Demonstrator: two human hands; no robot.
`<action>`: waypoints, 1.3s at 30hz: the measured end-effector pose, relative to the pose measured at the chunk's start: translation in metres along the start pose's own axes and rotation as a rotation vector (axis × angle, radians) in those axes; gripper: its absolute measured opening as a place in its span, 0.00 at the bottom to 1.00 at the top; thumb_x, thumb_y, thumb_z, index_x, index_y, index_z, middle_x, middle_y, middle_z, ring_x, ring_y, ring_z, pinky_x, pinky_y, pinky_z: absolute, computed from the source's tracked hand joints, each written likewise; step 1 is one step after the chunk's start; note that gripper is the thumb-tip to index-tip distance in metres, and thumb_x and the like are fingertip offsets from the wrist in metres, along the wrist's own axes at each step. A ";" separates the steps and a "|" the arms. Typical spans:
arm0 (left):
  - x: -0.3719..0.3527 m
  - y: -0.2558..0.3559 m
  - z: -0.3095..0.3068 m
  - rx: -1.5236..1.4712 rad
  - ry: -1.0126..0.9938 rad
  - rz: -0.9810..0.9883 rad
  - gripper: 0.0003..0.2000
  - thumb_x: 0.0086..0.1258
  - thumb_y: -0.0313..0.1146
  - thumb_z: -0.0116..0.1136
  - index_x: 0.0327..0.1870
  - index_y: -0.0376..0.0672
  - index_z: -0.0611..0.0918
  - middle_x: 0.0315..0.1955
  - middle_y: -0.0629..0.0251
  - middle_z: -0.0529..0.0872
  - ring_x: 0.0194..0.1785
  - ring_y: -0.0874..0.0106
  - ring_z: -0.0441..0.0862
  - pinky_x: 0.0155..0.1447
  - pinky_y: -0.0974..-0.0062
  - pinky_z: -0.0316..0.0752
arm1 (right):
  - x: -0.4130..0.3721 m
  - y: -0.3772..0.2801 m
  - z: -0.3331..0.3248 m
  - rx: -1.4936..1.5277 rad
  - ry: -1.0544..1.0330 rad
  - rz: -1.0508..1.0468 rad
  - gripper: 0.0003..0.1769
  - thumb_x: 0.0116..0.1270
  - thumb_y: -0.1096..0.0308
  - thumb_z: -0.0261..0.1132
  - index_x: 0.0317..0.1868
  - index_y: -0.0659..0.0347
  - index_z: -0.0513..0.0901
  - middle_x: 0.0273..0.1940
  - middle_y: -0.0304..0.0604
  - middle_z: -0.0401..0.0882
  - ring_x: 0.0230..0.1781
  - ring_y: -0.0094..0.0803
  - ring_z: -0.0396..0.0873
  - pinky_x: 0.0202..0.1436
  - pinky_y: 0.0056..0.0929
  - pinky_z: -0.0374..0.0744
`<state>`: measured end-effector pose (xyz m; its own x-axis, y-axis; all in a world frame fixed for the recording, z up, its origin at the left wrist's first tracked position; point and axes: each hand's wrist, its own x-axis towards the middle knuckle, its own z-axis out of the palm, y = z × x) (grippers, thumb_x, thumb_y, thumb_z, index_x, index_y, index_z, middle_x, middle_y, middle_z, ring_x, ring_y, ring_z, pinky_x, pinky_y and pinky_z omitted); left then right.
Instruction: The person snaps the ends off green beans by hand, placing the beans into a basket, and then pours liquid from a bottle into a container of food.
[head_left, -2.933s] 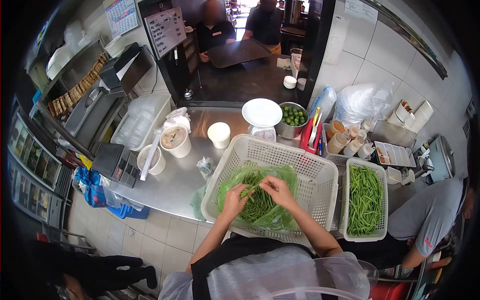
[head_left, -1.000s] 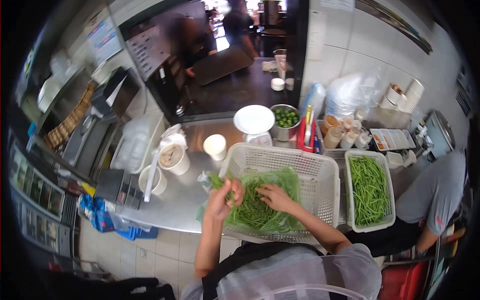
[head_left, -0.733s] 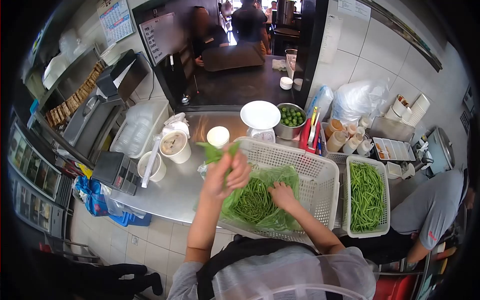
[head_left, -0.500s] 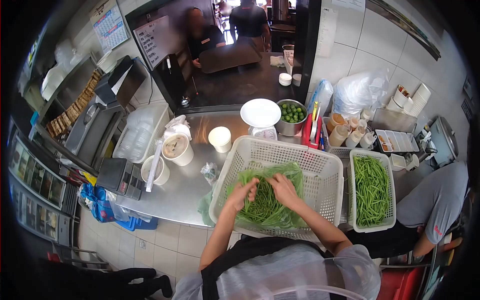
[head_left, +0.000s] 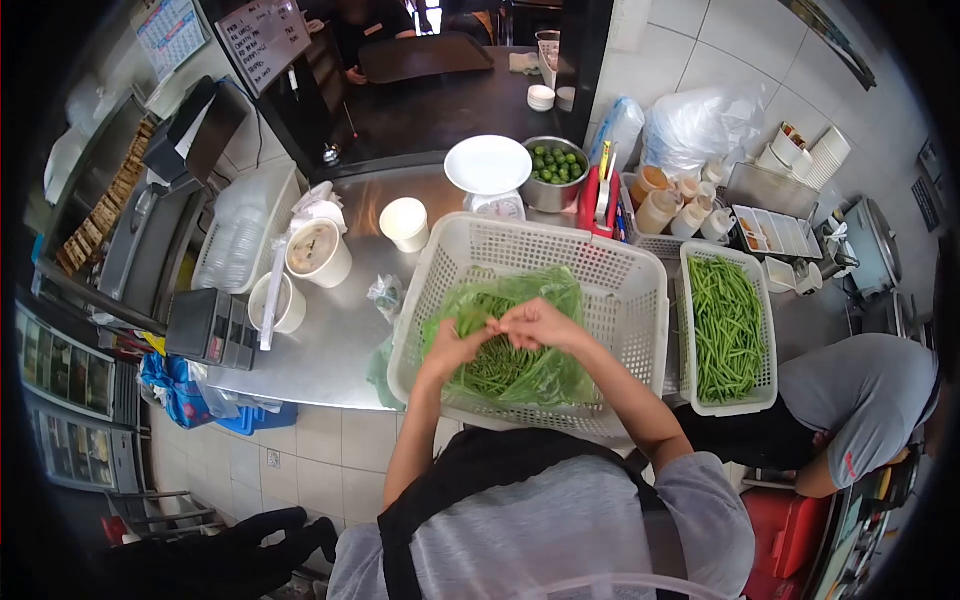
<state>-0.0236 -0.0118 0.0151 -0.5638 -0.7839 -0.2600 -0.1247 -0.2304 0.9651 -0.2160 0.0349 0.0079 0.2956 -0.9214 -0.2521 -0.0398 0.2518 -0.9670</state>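
Note:
My left hand (head_left: 455,350) and my right hand (head_left: 540,325) meet at the fingertips above an opened green plastic bag (head_left: 555,375). Both are closed in a pinch; whatever lies between the fingers is too small to make out. Inside the bag is a heap of thin green beans (head_left: 495,368), partly covered by my hands. The bag lies in a large white perforated basket (head_left: 625,300). To its right, a narrower white basket (head_left: 772,375) holds a pile of green beans (head_left: 725,330).
Left of the basket stand white tubs (head_left: 318,255) and a small plastic bag (head_left: 386,295) on the steel counter (head_left: 340,365). Behind are a scale with a white plate (head_left: 488,165), a pot of green citrus fruit (head_left: 555,165) and sauce bottles (head_left: 660,212). A co-worker (head_left: 850,400) bends at the right.
My hands have come together from apart, the right moving toward the left. The view has tilted downward, and the co-worker at the right is bent lower.

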 end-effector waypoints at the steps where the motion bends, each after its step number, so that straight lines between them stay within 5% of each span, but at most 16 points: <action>1: 0.002 -0.001 -0.006 -0.143 -0.019 -0.010 0.08 0.60 0.29 0.61 0.40 0.41 0.80 0.16 0.78 0.71 0.15 0.86 0.61 0.18 0.87 0.53 | -0.001 -0.005 -0.007 0.045 0.007 -0.015 0.12 0.67 0.65 0.58 0.38 0.67 0.80 0.18 0.34 0.72 0.16 0.16 0.69 0.17 0.14 0.64; 3: 0.003 0.001 -0.013 -0.301 -0.005 -0.032 0.09 0.61 0.28 0.60 0.42 0.39 0.79 0.15 0.79 0.68 0.14 0.86 0.59 0.18 0.86 0.52 | -0.007 -0.012 -0.009 0.262 0.028 -0.086 0.10 0.68 0.66 0.57 0.37 0.65 0.80 0.17 0.30 0.67 0.13 0.13 0.58 0.16 0.14 0.54; 6: 0.001 0.006 -0.017 -0.455 0.017 -0.066 0.11 0.63 0.30 0.59 0.44 0.37 0.78 0.16 0.78 0.68 0.14 0.86 0.58 0.18 0.86 0.51 | -0.009 -0.013 -0.018 0.605 0.046 -0.225 0.10 0.68 0.68 0.56 0.37 0.65 0.80 0.17 0.29 0.65 0.13 0.13 0.57 0.16 0.14 0.54; 9: 0.004 0.001 -0.020 -0.514 0.018 -0.085 0.11 0.65 0.34 0.58 0.44 0.38 0.78 0.19 0.75 0.71 0.15 0.85 0.60 0.19 0.86 0.53 | -0.008 -0.015 -0.010 0.113 0.131 -0.131 0.08 0.65 0.70 0.58 0.42 0.63 0.78 0.20 0.33 0.73 0.17 0.15 0.67 0.19 0.12 0.63; 11: 0.008 -0.004 -0.021 -0.538 0.024 -0.094 0.12 0.66 0.36 0.57 0.43 0.38 0.78 0.22 0.73 0.73 0.16 0.85 0.62 0.20 0.86 0.56 | -0.004 0.000 -0.002 -0.018 -0.010 -0.095 0.24 0.54 0.77 0.62 0.54 0.60 0.74 0.33 0.39 0.79 0.30 0.23 0.79 0.32 0.20 0.79; 12: 0.011 -0.006 -0.014 -0.565 0.048 -0.089 0.12 0.66 0.37 0.57 0.43 0.38 0.78 0.23 0.72 0.74 0.17 0.84 0.63 0.20 0.85 0.58 | -0.001 0.014 -0.001 -0.350 -0.086 -0.116 0.28 0.55 0.75 0.63 0.59 0.58 0.71 0.46 0.48 0.77 0.41 0.33 0.79 0.45 0.29 0.79; 13: 0.012 -0.006 -0.012 -0.581 0.078 -0.087 0.12 0.67 0.38 0.56 0.43 0.38 0.78 0.24 0.71 0.75 0.17 0.83 0.64 0.21 0.84 0.59 | -0.003 0.013 0.003 -0.776 -0.164 -0.337 0.29 0.56 0.72 0.63 0.61 0.55 0.70 0.57 0.57 0.69 0.57 0.45 0.70 0.60 0.38 0.69; 17: 0.008 -0.007 -0.020 -0.536 0.157 -0.033 0.11 0.67 0.37 0.55 0.41 0.38 0.78 0.24 0.70 0.77 0.19 0.80 0.69 0.24 0.82 0.65 | 0.009 0.047 0.001 -0.981 -0.119 -0.062 0.29 0.59 0.72 0.60 0.62 0.57 0.67 0.63 0.64 0.57 0.67 0.55 0.54 0.67 0.43 0.60; 20: 0.013 -0.022 -0.023 -0.256 0.241 0.104 0.11 0.65 0.35 0.58 0.41 0.37 0.79 0.23 0.69 0.79 0.22 0.78 0.73 0.27 0.80 0.69 | 0.028 0.074 -0.005 -1.226 0.291 -0.032 0.32 0.58 0.75 0.57 0.65 0.62 0.62 0.63 0.64 0.56 0.65 0.57 0.55 0.64 0.44 0.63; 22: 0.017 -0.029 -0.015 0.035 0.358 0.264 0.12 0.63 0.34 0.60 0.41 0.35 0.80 0.24 0.69 0.82 0.24 0.78 0.75 0.29 0.78 0.71 | 0.044 0.073 -0.002 -1.296 0.325 0.049 0.31 0.57 0.77 0.57 0.63 0.64 0.63 0.62 0.63 0.57 0.63 0.57 0.57 0.61 0.45 0.66; 23: 0.018 -0.032 -0.014 0.128 0.382 0.410 0.13 0.61 0.32 0.61 0.43 0.35 0.79 0.29 0.59 0.85 0.26 0.68 0.80 0.33 0.72 0.73 | 0.051 0.071 -0.002 -1.333 0.343 0.094 0.30 0.56 0.78 0.57 0.62 0.66 0.64 0.61 0.62 0.57 0.62 0.57 0.58 0.60 0.46 0.67; 27: 0.014 -0.025 -0.009 0.434 0.480 0.484 0.12 0.59 0.29 0.60 0.44 0.38 0.79 0.31 0.48 0.82 0.32 0.54 0.80 0.37 0.67 0.73 | 0.066 0.056 0.017 -1.370 0.345 0.021 0.17 0.55 0.79 0.56 0.47 0.66 0.71 0.50 0.58 0.65 0.56 0.56 0.67 0.50 0.47 0.73; 30: 0.013 -0.026 -0.009 0.475 0.468 0.513 0.12 0.57 0.28 0.59 0.44 0.38 0.79 0.30 0.45 0.81 0.34 0.51 0.79 0.37 0.64 0.73 | 0.058 0.043 0.027 -1.290 0.082 0.190 0.16 0.55 0.79 0.56 0.46 0.66 0.71 0.48 0.58 0.67 0.47 0.56 0.74 0.46 0.48 0.75; 31: 0.011 -0.023 -0.009 0.485 0.466 0.491 0.13 0.57 0.27 0.59 0.44 0.38 0.79 0.30 0.46 0.81 0.34 0.51 0.79 0.37 0.64 0.73 | 0.050 0.046 0.027 -1.323 0.105 0.054 0.13 0.54 0.78 0.58 0.43 0.69 0.74 0.44 0.57 0.72 0.40 0.55 0.77 0.44 0.45 0.76; 35: 0.009 -0.019 -0.008 0.465 0.444 0.378 0.12 0.56 0.27 0.59 0.43 0.39 0.80 0.31 0.49 0.82 0.35 0.52 0.80 0.39 0.65 0.73 | 0.028 0.026 0.024 -1.127 0.033 -0.060 0.08 0.54 0.78 0.61 0.35 0.70 0.78 0.36 0.56 0.76 0.41 0.50 0.78 0.42 0.43 0.78; 39: 0.020 -0.030 -0.012 0.379 0.506 0.567 0.11 0.58 0.27 0.59 0.42 0.36 0.81 0.33 0.54 0.83 0.32 0.65 0.81 0.39 0.73 0.72 | 0.017 0.001 0.028 -0.872 0.228 -0.442 0.09 0.55 0.79 0.59 0.38 0.68 0.79 0.37 0.54 0.76 0.39 0.48 0.78 0.41 0.41 0.77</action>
<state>-0.0216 -0.0271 -0.0198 -0.2012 -0.9069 0.3701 -0.2499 0.4129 0.8758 -0.1843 0.0275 0.0031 0.2668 -0.9375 0.2233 -0.6831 -0.3474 -0.6424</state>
